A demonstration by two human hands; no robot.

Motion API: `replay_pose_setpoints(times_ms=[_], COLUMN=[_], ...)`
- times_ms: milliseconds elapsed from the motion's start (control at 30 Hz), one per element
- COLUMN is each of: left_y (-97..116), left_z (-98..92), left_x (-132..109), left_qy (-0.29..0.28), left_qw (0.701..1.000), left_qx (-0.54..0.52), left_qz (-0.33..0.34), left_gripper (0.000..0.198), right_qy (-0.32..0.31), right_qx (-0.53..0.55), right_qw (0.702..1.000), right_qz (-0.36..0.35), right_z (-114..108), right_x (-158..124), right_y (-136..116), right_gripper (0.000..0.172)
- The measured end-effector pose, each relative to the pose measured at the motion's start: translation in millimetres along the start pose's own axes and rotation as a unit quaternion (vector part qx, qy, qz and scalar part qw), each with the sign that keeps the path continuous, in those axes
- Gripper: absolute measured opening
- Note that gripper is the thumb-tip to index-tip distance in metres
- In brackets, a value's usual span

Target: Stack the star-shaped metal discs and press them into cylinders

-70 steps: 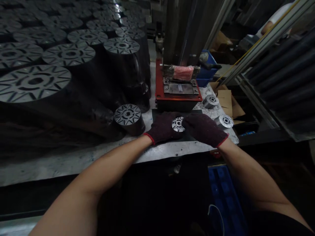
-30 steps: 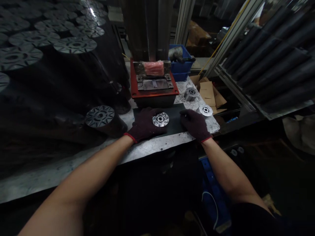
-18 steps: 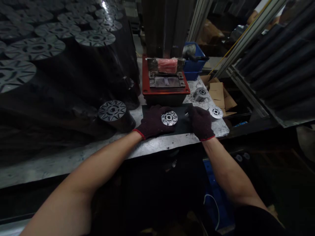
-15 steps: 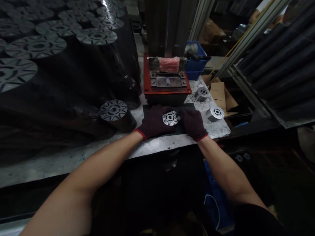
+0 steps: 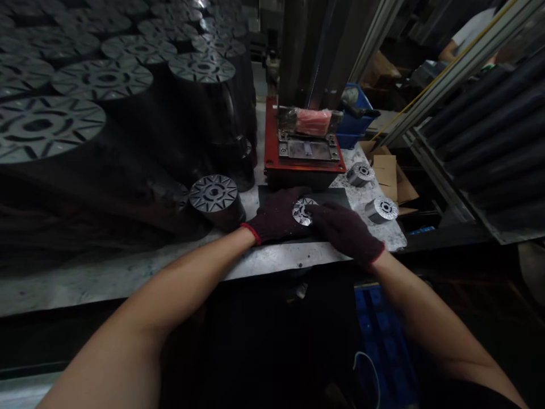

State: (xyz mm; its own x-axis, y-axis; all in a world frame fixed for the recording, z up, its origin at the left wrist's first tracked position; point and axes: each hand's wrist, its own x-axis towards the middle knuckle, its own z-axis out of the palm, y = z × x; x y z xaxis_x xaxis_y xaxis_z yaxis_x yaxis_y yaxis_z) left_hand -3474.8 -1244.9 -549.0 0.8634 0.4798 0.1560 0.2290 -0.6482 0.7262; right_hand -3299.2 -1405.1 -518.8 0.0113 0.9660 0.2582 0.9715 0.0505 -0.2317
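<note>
On dark matting (image 5: 339,196), partly hidden slotted metal cylinder (image 5: 301,215), my left hand (image 5: 279,216) around it, my knit-gloved right hand (image 5: 347,230), hold unclear.

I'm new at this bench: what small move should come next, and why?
Probably ease the right hand back slightly from the slotted round part: its fingers cover the part's right edge, hiding it from view, while the left hand holds the opposite side.

Slotted piece (image 5: 300,213) partly covered by right hand (image 5: 346,230), dark cylinders (image 5: 102,79) cut off at left, person (image 5: 470,34) partly behind rail (image 5: 462,67)
</note>
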Motion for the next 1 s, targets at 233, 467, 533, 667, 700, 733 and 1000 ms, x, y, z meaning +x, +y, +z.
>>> replay_pose_setpoints(times_ms=[233, 467, 533, 667, 700, 733, 1000], left_y=[-5, -2, -1, 1, 1, 1, 4], left_z=[-2.6, 5.2, 3.9, 3.1, 3.3, 3.5, 3.8], left_x=[3, 4, 3, 4, 4, 4, 4], left_qy=[-0.024, -0.006, -0.01, -0.012, -0.009, -0.007, -0.005], left_qw=[0.998, 0.999, 0.999, 0.999, 0.999, 0.999, 0.999], left_qx=[-0.055, -0.048, -0.051, -0.047, -0.045, -0.044, -0.033], left_qz=[0.004, -0.013, -0.014, -0.002, 0.0, -0.001, -0.013], left_gripper=[0.148, 0.126, 0.121, 0.118, 0.119, 0.119, 0.116], right_qy=[0.058, 0.156, 0.209, 0.216, 0.219, 0.22, 0.174], right_qx=[-0.136, -0.045, 0.073, 0.225, 0.226, 0.222, 0.121], right_qw=[0.985, 0.986, 0.972, 0.932, 0.93, 0.93, 0.959], right_qz=[-0.083, -0.039, 0.074, 0.185, 0.189, 0.192, 0.189], right_z=[-40, -19, 0, 42, 48, 52, 37], right_x=[112, 100, 65, 13, 8, 6, -5], right_y=[32, 22, 9, 1, 2, 2, -13], right_gripper=[0.058, 0.042, 0.047, 0.048, 0.045, 0.043, 0.044])
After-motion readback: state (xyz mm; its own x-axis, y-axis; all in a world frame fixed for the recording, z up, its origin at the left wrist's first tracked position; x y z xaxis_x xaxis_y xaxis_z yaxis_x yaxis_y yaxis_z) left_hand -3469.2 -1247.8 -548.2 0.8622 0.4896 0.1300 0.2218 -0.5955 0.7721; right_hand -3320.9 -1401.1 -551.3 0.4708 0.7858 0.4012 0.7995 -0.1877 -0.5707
